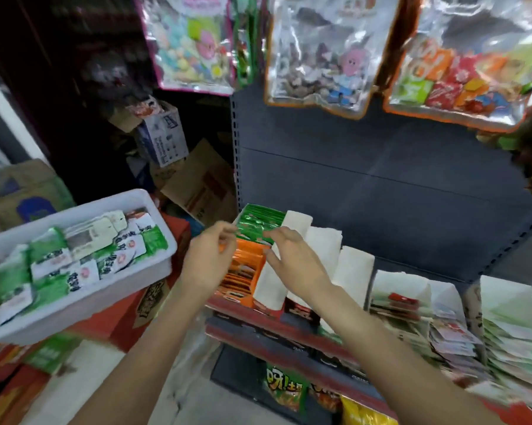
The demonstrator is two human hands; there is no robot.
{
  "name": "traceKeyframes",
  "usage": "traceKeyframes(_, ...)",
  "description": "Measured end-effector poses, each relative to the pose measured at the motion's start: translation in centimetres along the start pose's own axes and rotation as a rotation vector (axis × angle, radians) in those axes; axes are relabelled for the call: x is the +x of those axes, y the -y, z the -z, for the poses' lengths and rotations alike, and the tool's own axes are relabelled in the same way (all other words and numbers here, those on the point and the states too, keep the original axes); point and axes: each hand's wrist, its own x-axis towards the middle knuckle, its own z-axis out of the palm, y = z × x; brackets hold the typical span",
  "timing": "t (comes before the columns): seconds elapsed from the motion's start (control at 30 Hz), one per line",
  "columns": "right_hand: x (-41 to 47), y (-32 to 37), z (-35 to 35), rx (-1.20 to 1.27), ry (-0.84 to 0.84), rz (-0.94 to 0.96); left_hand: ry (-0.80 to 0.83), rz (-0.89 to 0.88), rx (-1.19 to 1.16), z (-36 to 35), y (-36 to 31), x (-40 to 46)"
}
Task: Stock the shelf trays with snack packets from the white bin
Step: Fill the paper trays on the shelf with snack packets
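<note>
At about nine o'clock, a long white plastic bin [154, 207] is seen resting on red cardboard boxes [129, 311]. It is filled with small green-and-white foil snack packets [74, 259], lying flat and jumbled. These packets are judged to be light, thin and soft, with shiny skins that may slip. A packet is best taken by its flat sealed edge, or several pinched together across the middle, so nothing inside is crushed.

Near the middle, the left hand [208, 259] is held just beside the orange card tray of orange packets [243, 271]. Its fingers are curled, and it cannot be told whether a packet is pinched in its grip. At about twelve o'clock from it, the green tray of upright green packets [257, 223] is seen, nearly full. The right hand [295, 262] is spread over the two trays with straight fingers; nothing is held in its grip.

Toward three o'clock, white card trays [353, 268] are lined along the dark shelf [381, 191], and more packets [504, 348] are stacked there.
</note>
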Motion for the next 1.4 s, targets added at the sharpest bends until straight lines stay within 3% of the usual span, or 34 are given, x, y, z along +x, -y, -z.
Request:
traceKeyframes(0.1,4.3,5.9,-3.8,0.011,0.041,0.093,-0.079,0.079,0.034,5.5,5.8,1.7)
traceKeyframes(0.23,9.4,13.1,-9.7,0.034,0.113,0.146,-0.041,0.196,0.17,12.3,13.7,3.8)
traceKeyframes(0.47,15.9,21.5,-19.2,0.057,0.31,0.075,0.204,0.319,0.393,20.0,25.6,6.5)
traceKeyframes(0.63,18.0,24.6,-23.1,-0.046,0.526,0.066,0.496,0.422,0.594,22.3,31.3,6.8)
traceKeyframes(0.8,18.8,25.4,-24.4,-0.21,0.618,0.065,0.461,0.296,0.492,22.5,32.6,6.1)
traceKeyframes(0.97,19.0,25.2,-24.0,-0.035,0.63,0.0,0.323,0.133,0.567,22.4,31.6,5.9)
traceKeyframes(1.07,18.9,25.7,-24.4,0.232,0.576,-0.183,0.351,0.175,0.457,21.9,30.4,5.6)
traceKeyframes(1.17,19.0,25.5,-26.0,0.18,0.502,-0.213,0.492,0.259,0.248,22.0,29.8,5.1)
traceKeyframes(1.23,19.1,25.4,-26.3,0.09,0.523,-0.165,0.423,0.287,0.205,22.8,30.5,4.8)
traceKeyframes(1.3,19.1,25.6,-26.1,0.028,0.532,-0.119,0.307,0.337,0.393,23.6,31.6,4.7)
traceKeyframes(1.4,19.2,26.0,-26.1,-0.003,0.507,-0.116,0.385,0.549,0.586,24.0,32.7,5.1)
